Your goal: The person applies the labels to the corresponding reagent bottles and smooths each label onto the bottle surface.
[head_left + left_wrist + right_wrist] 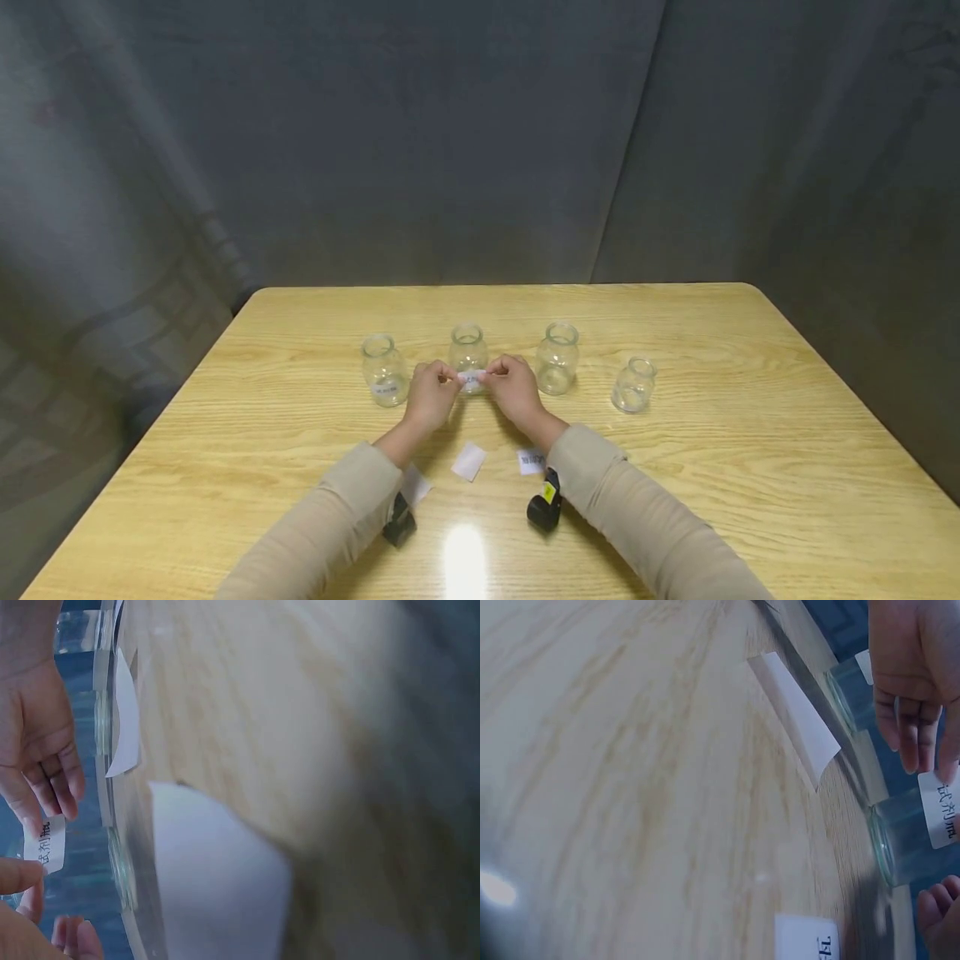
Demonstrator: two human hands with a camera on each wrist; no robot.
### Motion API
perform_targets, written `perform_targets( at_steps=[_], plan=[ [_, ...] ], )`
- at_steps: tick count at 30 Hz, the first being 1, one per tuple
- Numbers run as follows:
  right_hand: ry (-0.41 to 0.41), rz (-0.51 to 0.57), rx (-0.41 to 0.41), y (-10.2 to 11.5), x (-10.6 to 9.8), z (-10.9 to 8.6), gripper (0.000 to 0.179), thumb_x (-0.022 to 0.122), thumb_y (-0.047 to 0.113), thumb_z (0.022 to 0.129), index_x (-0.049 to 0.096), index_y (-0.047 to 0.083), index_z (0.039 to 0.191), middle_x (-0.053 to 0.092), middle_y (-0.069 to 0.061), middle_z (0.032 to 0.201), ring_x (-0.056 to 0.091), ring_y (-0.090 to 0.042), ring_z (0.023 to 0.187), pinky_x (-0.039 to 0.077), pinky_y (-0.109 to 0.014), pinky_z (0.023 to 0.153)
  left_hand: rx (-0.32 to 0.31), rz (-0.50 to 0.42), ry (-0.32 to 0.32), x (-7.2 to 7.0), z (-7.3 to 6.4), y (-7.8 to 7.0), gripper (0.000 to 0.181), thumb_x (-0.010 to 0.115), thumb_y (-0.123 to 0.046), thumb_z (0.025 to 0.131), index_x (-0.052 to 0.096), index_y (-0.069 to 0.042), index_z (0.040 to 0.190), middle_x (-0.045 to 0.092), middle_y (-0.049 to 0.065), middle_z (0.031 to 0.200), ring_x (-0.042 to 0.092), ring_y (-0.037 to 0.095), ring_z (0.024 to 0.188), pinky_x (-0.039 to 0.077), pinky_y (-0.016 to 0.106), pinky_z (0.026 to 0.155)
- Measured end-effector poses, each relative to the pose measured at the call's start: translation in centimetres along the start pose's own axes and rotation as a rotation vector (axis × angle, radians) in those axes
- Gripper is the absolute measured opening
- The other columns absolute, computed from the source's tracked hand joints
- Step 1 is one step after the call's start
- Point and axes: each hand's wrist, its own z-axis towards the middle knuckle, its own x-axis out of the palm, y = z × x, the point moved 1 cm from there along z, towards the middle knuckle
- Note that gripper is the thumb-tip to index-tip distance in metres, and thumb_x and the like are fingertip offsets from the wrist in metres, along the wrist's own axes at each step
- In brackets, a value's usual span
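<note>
My left hand [432, 396] and right hand [513, 390] pinch the two ends of a white label [472, 382] printed with dark Chinese characters. They hold it stretched flat across the front of a clear glass jar [468, 348], low on its body. In the right wrist view the label [940, 810] overlaps the jar's side [911, 836]. To the left stands a glass jar [385, 367] with a similar label on its lower front. A plain jar [557, 365] is right of the hands.
A smaller glass jar [633, 387] stands farther right. Nearer the front lie a blank paper piece [468, 462], another paper [416, 485] partly under the left forearm, and a printed label [531, 462] by the right sleeve. A grey curtain [450, 150] hangs behind the wooden table [712, 500].
</note>
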Motion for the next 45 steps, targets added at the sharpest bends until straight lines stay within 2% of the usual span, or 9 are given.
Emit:
perform_targets(
  at_steps=[6, 11, 17, 24, 29, 33, 39, 42, 45],
  plan=[
    [-0.009, -0.011, -0.019, 0.2, -0.1, 0.1, 0.010, 0.063, 0.005, 0.076, 0.055, -0.001, 0.075, 0.050, -0.017, 0.113, 0.043, -0.033, 0.108, 0.040, -0.038, 0.086, 0.041, 0.008, -0.015, 0.0, 0.0, -0.2, 0.009, 0.058, -0.010, 0.081, 0.054, -0.001, 0.080, 0.047, 0.017, 0.111, 0.043, 0.034, 0.107, 0.036, 0.044, 0.088],
    [0.012, -0.006, -0.024, 0.2, -0.2, 0.2, 0.009, 0.061, 0.003, 0.077, 0.054, -0.002, 0.076, 0.049, -0.016, 0.119, 0.042, -0.033, 0.111, 0.037, -0.037, 0.091, 0.047, -0.015, 0.000, 0.0, 0.2, -0.1, 0.008, 0.058, -0.008, 0.081, 0.054, -0.002, 0.080, 0.049, 0.017, 0.118, 0.041, 0.035, 0.111, 0.036, 0.045, 0.089],
    [0.012, -0.054, -0.035, 0.1, -0.2, 0.3, 0.008, 0.061, 0.004, 0.077, 0.056, -0.001, 0.077, 0.051, -0.014, 0.117, 0.044, -0.030, 0.110, 0.037, -0.036, 0.091, 0.048, -0.014, -0.003, -0.1, 0.5, -0.2, 0.007, 0.058, -0.008, 0.081, 0.055, -0.001, 0.080, 0.052, 0.018, 0.113, 0.047, 0.033, 0.106, 0.043, 0.038, 0.083],
    [-0.006, -0.126, -0.108, 0.1, -0.2, 0.4, 0.008, 0.062, 0.005, 0.077, 0.056, 0.000, 0.074, 0.054, -0.016, 0.112, 0.048, -0.030, 0.106, 0.039, -0.036, 0.088, 0.064, 0.002, 0.014, -0.2, 0.6, -0.2, 0.010, 0.057, -0.008, 0.082, 0.055, 0.002, 0.084, 0.052, 0.020, 0.112, 0.047, 0.035, 0.105, 0.041, 0.041, 0.086],
    [-0.024, -0.125, -0.134, -0.2, -0.3, 0.4, 0.011, 0.063, 0.005, 0.076, 0.053, 0.002, 0.073, 0.057, -0.018, 0.106, 0.052, -0.029, 0.100, 0.044, -0.034, 0.083, 0.064, -0.007, 0.024, -0.2, 0.7, -0.1, 0.009, 0.057, -0.006, 0.082, 0.054, 0.003, 0.084, 0.053, 0.020, 0.110, 0.049, 0.034, 0.102, 0.043, 0.036, 0.083],
    [-0.022, -0.086, -0.157, -0.3, -0.4, 0.4, 0.018, 0.064, 0.001, 0.074, 0.051, 0.000, 0.086, 0.058, -0.018, 0.101, 0.055, -0.028, 0.096, 0.046, -0.029, 0.078, 0.084, -0.002, 0.020, -0.3, 0.8, -0.1, 0.007, 0.057, -0.004, 0.081, 0.055, 0.002, 0.081, 0.056, 0.018, 0.103, 0.053, 0.031, 0.096, 0.048, 0.031, 0.075],
    [0.013, -0.123, -0.151, -0.4, -0.6, 0.7, 0.053, 0.065, 0.003, 0.073, 0.045, 0.003, 0.122, 0.057, -0.019, 0.104, 0.056, -0.027, 0.094, 0.047, -0.026, 0.075, 0.104, 0.021, 0.022, -0.4, 1.0, 0.0, 0.007, 0.058, -0.004, 0.080, 0.053, 0.000, 0.080, 0.058, 0.014, 0.094, 0.055, 0.025, 0.088, 0.048, 0.028, 0.070],
    [0.046, -0.168, -0.146, -0.4, -0.8, 1.0, 0.054, 0.065, 0.006, 0.074, 0.045, 0.005, 0.124, 0.058, -0.016, 0.104, 0.057, -0.024, 0.094, 0.047, -0.026, 0.076, 0.102, 0.013, 0.042, -0.6, 1.1, 0.2, 0.013, 0.060, -0.004, 0.079, 0.049, -0.001, 0.084, 0.057, 0.012, 0.091, 0.056, 0.024, 0.083, 0.049, 0.027, 0.067],
    [0.079, -0.186, -0.158, -0.4, -0.9, 1.1, 0.052, 0.065, 0.007, 0.074, 0.046, 0.005, 0.122, 0.059, -0.014, 0.104, 0.056, -0.023, 0.094, 0.046, -0.027, 0.077, 0.089, -0.002, 0.063, -1.0, 1.3, 0.3, 0.029, 0.064, -0.005, 0.075, 0.047, 0.000, 0.099, 0.059, 0.014, 0.093, 0.057, 0.025, 0.083, 0.049, 0.028, 0.067]
  ],
)
